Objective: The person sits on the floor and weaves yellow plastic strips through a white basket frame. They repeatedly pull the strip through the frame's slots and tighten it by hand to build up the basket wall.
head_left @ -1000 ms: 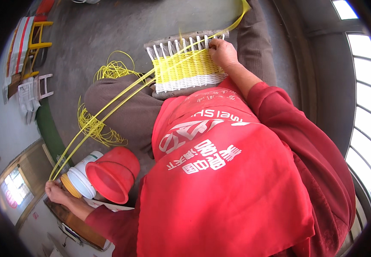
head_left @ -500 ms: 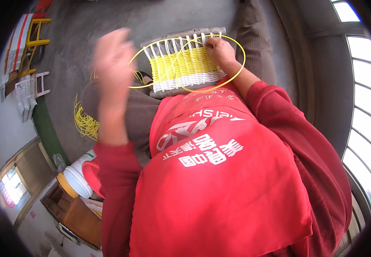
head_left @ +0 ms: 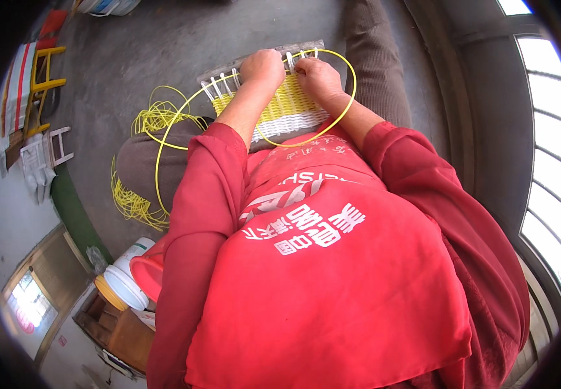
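Note:
A partly woven panel (head_left: 282,104) lies across my lap, its lower band white and its upper band yellow. Bare white strands (head_left: 213,87) stand up from its top edge, against a worn wooden board (head_left: 208,74). My left hand (head_left: 263,67) is closed at that edge, with the thin yellow cord (head_left: 355,81) running into it; its fingertips are hidden. Close by on the right, my right hand (head_left: 319,78) pinches at the white strands, and what lies between its fingers is covered. The cord makes a wide loop around my right wrist.
Tangled yellow cord (head_left: 131,204) hangs by my left knee, with more coils (head_left: 157,121) on the thigh. At the lower left are a white bucket lid (head_left: 123,285), a red basin (head_left: 147,275) and a brown box (head_left: 131,337). A yellow stool frame (head_left: 48,84) stands at far left.
My left hand has swung from the left, where it was blurred in the air, to the panel's top edge beside my right hand. The cord now trails in a long curve at the left.

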`<control>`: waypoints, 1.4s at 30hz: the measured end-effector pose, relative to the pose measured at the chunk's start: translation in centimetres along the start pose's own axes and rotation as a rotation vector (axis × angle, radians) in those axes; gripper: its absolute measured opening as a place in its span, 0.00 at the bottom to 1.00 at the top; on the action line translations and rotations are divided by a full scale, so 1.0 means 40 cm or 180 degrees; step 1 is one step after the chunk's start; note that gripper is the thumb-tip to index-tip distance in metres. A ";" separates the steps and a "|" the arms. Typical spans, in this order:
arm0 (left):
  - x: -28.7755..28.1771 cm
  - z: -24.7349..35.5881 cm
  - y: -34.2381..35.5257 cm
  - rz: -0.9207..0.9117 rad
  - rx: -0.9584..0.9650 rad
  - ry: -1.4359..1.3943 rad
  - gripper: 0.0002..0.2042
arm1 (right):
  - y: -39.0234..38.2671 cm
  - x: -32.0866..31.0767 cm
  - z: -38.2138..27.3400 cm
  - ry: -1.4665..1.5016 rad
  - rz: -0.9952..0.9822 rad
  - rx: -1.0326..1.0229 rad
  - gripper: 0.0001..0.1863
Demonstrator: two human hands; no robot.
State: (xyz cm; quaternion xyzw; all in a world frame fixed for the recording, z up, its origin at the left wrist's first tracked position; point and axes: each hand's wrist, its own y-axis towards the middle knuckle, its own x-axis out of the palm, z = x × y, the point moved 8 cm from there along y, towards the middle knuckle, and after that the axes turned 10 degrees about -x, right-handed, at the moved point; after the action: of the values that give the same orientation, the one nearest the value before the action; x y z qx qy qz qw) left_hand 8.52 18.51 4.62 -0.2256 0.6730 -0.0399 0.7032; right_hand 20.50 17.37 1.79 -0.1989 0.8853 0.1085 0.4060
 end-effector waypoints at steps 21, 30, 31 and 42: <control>-0.358 -1.599 -0.430 0.0271 -0.3440 0.0915 0.19 | -0.001 0.002 -0.013 0.0068 -0.0045 -0.0051 0.09; -0.547 -0.719 -0.349 0.2530 -0.0504 -0.0758 0.21 | -0.009 0.019 0.102 0.1943 0.0445 0.0144 0.11; -0.511 -0.540 -0.321 0.2455 0.0101 -0.0997 0.18 | -0.025 -0.011 0.143 0.2026 0.0773 0.0354 0.11; -0.017 -0.053 -0.098 0.1257 0.1074 -0.0510 0.16 | -0.069 0.039 0.161 0.2649 -0.0003 0.1364 0.24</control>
State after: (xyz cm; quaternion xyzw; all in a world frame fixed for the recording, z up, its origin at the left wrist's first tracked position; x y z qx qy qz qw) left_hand 7.38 14.67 6.73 0.0279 0.6300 0.0044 0.7761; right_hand 25.14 16.75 -3.66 -0.1376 0.9753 -0.1659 0.0485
